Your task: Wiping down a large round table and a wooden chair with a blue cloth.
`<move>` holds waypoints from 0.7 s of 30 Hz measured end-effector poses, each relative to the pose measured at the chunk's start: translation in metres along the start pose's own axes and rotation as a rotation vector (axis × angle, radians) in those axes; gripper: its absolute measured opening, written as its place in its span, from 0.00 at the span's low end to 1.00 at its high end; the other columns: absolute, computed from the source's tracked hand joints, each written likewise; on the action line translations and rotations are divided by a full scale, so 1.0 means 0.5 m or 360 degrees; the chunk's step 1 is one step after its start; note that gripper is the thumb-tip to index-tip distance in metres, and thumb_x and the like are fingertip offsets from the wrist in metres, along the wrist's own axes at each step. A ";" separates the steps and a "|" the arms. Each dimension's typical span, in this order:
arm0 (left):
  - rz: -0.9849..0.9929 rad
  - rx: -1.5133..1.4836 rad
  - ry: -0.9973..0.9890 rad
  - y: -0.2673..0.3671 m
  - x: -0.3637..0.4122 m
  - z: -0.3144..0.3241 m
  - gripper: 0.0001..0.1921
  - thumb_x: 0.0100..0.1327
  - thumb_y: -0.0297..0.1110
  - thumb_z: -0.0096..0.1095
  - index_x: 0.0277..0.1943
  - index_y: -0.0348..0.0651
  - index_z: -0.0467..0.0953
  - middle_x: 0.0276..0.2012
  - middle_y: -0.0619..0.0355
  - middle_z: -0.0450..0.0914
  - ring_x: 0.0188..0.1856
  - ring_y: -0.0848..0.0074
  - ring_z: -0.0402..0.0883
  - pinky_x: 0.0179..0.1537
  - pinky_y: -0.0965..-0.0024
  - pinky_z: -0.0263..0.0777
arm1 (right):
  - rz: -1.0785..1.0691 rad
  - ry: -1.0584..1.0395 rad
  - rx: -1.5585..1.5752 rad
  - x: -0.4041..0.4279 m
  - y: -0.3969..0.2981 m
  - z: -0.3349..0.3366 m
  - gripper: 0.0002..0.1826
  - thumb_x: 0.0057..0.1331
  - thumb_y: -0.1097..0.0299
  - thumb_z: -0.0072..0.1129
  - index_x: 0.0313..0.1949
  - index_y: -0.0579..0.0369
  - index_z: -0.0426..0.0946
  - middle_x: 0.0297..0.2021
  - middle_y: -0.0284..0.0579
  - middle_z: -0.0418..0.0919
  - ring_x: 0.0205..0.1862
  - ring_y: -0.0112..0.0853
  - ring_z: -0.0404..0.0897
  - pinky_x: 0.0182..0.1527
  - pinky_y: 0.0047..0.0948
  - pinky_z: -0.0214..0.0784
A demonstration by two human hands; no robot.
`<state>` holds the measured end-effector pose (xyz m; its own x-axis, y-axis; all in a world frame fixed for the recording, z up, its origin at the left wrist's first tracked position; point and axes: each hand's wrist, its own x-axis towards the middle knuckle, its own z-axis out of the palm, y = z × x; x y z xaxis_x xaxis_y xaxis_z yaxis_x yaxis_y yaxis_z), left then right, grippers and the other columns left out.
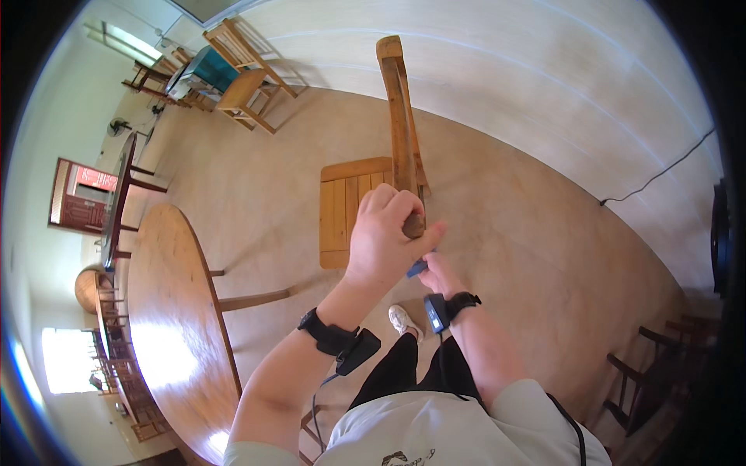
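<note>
A wooden chair (pixel 335 218) with a slatted seat stands on the floor before me, its back towards my right. My left hand (pixel 382 233) is closed around the near end of the chair's top rail (pixel 402 134), fingers over it and thumb on the right side. Lower and slightly to the right, my right hand (pixel 438 274) pinches a small blue item (pixel 417 268), possibly a cloth. Most of that item is hidden behind my left hand and wrist. Both wrists wear black straps with small devices and cables.
An oval wooden table (pixel 169 303) stands to my left. Another wooden chair (pixel 245 87) is near the far wall, beside stacked goods and a fan (pixel 118 126). Dark chairs (pixel 647 373) stand at lower right. A black cable (pixel 658 175) hangs along the right wall.
</note>
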<state>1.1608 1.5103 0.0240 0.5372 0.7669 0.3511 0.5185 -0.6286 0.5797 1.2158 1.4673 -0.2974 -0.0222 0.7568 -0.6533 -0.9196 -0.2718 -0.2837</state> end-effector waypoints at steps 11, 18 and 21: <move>-0.0363 -0.0609 0.0204 -0.079 -0.088 0.015 0.22 0.57 0.37 0.62 0.51 0.34 0.66 0.39 0.52 0.70 0.43 0.64 0.71 0.49 0.63 0.66 | -0.0150 -0.0388 -0.0046 -0.432 -0.214 0.252 0.21 0.58 0.84 0.36 0.52 0.69 0.62 0.49 0.55 0.71 0.50 0.40 0.75 0.54 0.37 0.69; -0.1553 -0.3292 -0.0827 -0.029 -0.202 -0.039 0.26 0.65 0.42 0.55 0.62 0.40 0.61 0.59 0.52 0.68 0.62 0.69 0.66 0.59 0.63 0.63 | -0.0131 -0.0577 -0.0657 -0.537 -0.244 0.253 0.30 0.60 0.80 0.41 0.64 0.57 0.56 0.53 0.42 0.70 0.56 0.32 0.69 0.58 0.33 0.61; -0.1386 -0.2677 -0.0698 0.001 -0.210 -0.045 0.25 0.64 0.38 0.57 0.60 0.37 0.62 0.55 0.53 0.72 0.58 0.68 0.71 0.59 0.61 0.63 | -0.0155 -0.0633 -0.1097 -0.538 -0.240 0.249 0.28 0.61 0.76 0.45 0.63 0.57 0.58 0.53 0.42 0.70 0.56 0.31 0.69 0.58 0.32 0.60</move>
<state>1.0897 1.4327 0.0040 0.7662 0.5027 -0.4002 -0.2302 0.7963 0.5594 1.2832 1.3702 -0.0003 -0.2118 0.9159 -0.3409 -0.4782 -0.4014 -0.7812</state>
